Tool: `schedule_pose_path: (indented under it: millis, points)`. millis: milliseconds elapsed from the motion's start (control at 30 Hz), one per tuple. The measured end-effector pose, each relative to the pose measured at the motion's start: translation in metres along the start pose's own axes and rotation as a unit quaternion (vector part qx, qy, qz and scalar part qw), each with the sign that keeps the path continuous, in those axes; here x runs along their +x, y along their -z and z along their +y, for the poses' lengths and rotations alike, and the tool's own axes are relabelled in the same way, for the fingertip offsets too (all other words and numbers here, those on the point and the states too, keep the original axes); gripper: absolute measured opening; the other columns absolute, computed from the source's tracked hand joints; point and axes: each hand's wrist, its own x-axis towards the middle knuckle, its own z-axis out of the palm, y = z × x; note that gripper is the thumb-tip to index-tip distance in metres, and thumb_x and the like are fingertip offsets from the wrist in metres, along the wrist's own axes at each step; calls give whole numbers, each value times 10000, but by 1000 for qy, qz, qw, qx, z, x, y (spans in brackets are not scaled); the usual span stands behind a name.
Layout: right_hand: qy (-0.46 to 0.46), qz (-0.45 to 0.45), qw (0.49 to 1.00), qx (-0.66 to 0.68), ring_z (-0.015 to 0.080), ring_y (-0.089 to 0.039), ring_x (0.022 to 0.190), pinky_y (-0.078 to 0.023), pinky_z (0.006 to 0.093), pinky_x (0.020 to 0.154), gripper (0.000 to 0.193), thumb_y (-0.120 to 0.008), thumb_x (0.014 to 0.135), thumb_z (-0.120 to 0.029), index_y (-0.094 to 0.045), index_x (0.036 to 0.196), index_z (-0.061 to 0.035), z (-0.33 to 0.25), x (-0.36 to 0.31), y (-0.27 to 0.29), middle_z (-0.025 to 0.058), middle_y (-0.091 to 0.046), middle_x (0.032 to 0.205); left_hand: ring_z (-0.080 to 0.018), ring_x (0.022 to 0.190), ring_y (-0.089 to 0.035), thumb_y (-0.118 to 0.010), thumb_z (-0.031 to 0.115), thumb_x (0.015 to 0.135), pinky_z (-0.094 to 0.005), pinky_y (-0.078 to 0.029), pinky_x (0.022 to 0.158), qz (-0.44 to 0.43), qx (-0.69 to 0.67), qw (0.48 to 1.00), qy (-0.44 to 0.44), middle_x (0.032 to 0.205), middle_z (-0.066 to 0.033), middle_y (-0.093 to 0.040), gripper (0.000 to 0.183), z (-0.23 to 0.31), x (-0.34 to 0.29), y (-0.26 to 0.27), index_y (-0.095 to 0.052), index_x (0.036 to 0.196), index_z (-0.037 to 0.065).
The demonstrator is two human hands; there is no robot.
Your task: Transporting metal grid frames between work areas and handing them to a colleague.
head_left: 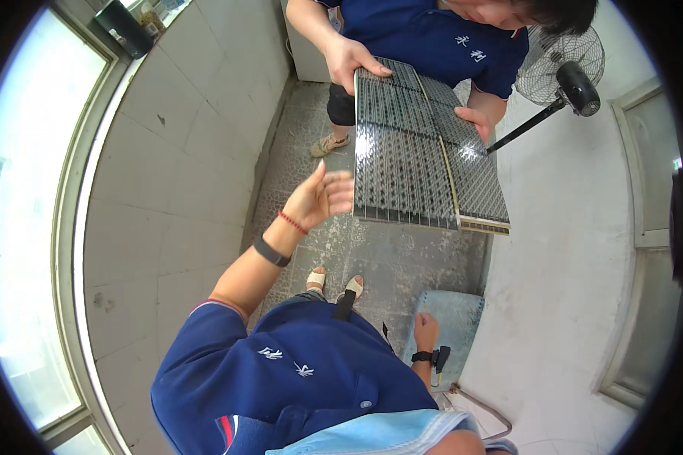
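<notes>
A stack of glossy dark panels (406,171), patterned with rows of small marks and split by a pale strip, is held up by another person in a blue shirt. That person's hands grip its far left and far right edges. My left hand (326,196) is raised at the near left edge of the panels, thumb up and fingers stretched out. Its fingertips reach the edge; whether they touch it or pass behind I cannot tell. My right hand (426,331) hangs low in front of a pale blue padded seat (459,307), its fingers not clearly visible.
A black standing fan (578,89) is at the far right by the white wall. On the left are a tiled wall (174,152) and a bright window, with a dark cylinder (124,29) on the sill. The grey floor (288,144) is worn. A bent metal tube (486,406) shows below the seat.
</notes>
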Motion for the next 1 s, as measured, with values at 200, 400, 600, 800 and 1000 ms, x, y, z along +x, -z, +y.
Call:
schedule_pose_path:
  millis: [200,400,600,800,1000]
  points:
    - [-7,-25,999,-19,326,-587,679,-452,369,617,242,-566,760,-233,-627,832,-10,13,1,-7,169,-607,720,-253,884,-597,-334,395,909,-342,-524,715,80,5,991,102,1017,-170,-566,478,-52,-55,58,-468,1084,-29]
    - [0,-56,998,6,329,-586,679,-450,374,614,234,-560,765,-224,-628,827,-9,14,5,-13,169,-608,724,-238,861,-607,-384,327,909,-326,-531,691,101,-18,985,139,968,-159,-586,364,-81,-94,62,-493,1031,2]
    - [61,-25,998,25,243,-586,584,-433,329,542,231,-581,760,-224,-622,777,3,20,9,-20,142,-596,638,-262,888,-599,-387,289,908,-377,-503,776,99,0,983,157,982,-167,-587,357,-93,-103,59,-506,1034,-23]
    - [59,-46,997,16,250,-588,586,-439,333,549,238,-579,766,-224,-626,796,7,24,6,-13,143,-598,642,-257,883,-598,-400,282,904,-378,-498,783,112,8,981,159,978,-167,-584,350,-96,-104,54,-504,1028,-29]
    - [24,-55,998,28,285,-594,637,-438,354,570,246,-578,764,-228,-627,803,10,32,2,-10,168,-606,693,-255,879,-598,-404,273,904,-344,-518,740,113,12,980,160,970,-171,-582,346,-100,-100,46,-504,1029,-35]
